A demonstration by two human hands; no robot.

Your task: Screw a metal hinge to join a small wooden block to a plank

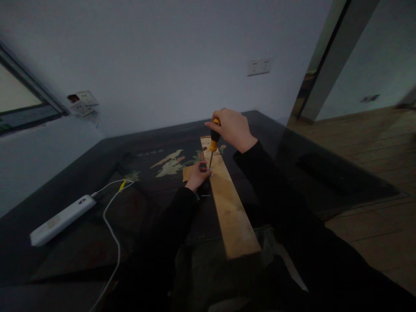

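My right hand is wrapped round the top of a screwdriver with a black and yellow handle. Its shaft points down, slightly tilted, at a long wooden board. At the tip, my left hand has its thumb and fingers drawn together by the board's left edge. A small shiny metal bit shows there, too small to name. Beside that hand a short piece of wood sticks out to the left. A thin metal pin or screw lies on the table just below the left hand.
The dark table has a bird and flower picture on its top. To the left lies a white power bank-like device with a white cable. Wall sockets are behind. The board's near end overhangs the table edge towards me.
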